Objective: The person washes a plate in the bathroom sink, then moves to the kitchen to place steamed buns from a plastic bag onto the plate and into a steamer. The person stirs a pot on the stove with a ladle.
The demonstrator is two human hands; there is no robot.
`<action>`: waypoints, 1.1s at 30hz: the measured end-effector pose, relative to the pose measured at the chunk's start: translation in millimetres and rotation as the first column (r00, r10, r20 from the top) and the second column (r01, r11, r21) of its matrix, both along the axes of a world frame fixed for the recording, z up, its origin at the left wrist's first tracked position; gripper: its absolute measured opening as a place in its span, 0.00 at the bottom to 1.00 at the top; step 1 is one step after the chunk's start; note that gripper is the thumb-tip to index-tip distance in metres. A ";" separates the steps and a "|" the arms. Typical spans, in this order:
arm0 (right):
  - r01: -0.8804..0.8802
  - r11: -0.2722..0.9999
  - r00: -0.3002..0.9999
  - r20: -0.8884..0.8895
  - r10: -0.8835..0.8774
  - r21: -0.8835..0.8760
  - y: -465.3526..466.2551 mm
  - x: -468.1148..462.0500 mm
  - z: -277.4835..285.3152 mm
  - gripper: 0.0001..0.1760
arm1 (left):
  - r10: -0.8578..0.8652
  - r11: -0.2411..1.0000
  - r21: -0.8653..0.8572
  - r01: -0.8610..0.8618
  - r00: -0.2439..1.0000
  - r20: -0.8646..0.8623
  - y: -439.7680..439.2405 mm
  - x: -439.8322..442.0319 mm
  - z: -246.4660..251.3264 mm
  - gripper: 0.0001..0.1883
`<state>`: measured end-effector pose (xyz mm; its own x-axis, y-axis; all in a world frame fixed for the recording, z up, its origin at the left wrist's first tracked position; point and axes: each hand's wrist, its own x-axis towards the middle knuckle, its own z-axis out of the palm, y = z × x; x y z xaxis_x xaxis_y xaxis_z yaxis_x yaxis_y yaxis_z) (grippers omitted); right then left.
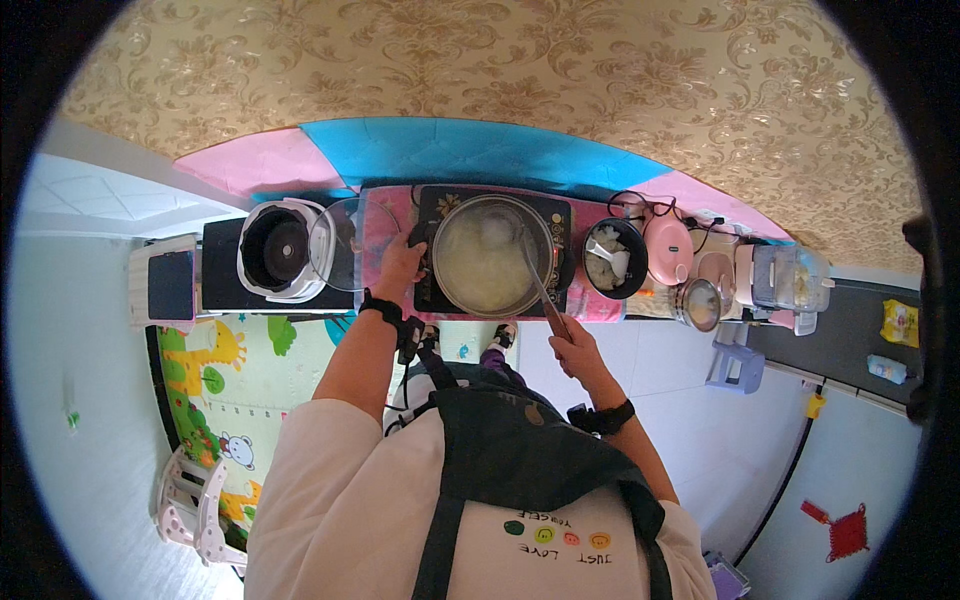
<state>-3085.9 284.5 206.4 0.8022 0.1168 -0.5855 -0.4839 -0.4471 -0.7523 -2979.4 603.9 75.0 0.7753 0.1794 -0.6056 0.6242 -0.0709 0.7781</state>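
A wide pot (pixel 491 289) full of pale, cloudy liquid sits on a black induction cooker (pixel 431 298). My left hand (pixel 403 262) grips the dark side handle (pixel 422 235) at the pot's left. In my right hand (pixel 583 351) is the brown handle of a long cooking utensil (pixel 541 286), which slants up and left over the rim into the liquid. Its submerged end is hidden, so its exact kind is unclear. A rounded, paler patch shows in the liquid near the far side.
On the left, a transparent lid (pixel 345 259) leans by an uncovered white rice cooker (pixel 328 225). Right of the pot stand a dark bowl of rice (pixel 641 259) with a white rice paddle (pixel 618 262), a pink appliance (pixel 670 251), a metal bowl (pixel 681 306) and power cords (pixel 660 206).
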 end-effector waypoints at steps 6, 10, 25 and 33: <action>-0.182 0.803 0.880 0.270 0.390 -0.567 6.0 9.2 -14.6 0.27 | -0.015 1.000 -0.007 0.015 0.999 0.033 1.0 -3.1 0.1 0.17; -0.230 0.630 0.871 0.131 0.473 -0.742 12.5 16.9 -2.4 0.29 | -0.008 1.000 -0.020 0.009 0.999 0.041 -0.2 -3.5 5.5 0.17; -0.465 0.508 0.792 -0.084 0.605 -0.726 16.2 33.6 64.6 0.12 | 0.034 0.999 0.022 -0.034 0.999 -0.013 -3.1 -0.9 9.2 0.18; -0.511 0.839 0.817 -0.408 0.407 -0.187 15.7 59.9 69.0 0.15 | 0.020 0.998 0.066 -0.019 1.000 -0.020 -3.9 -2.9 11.6 0.19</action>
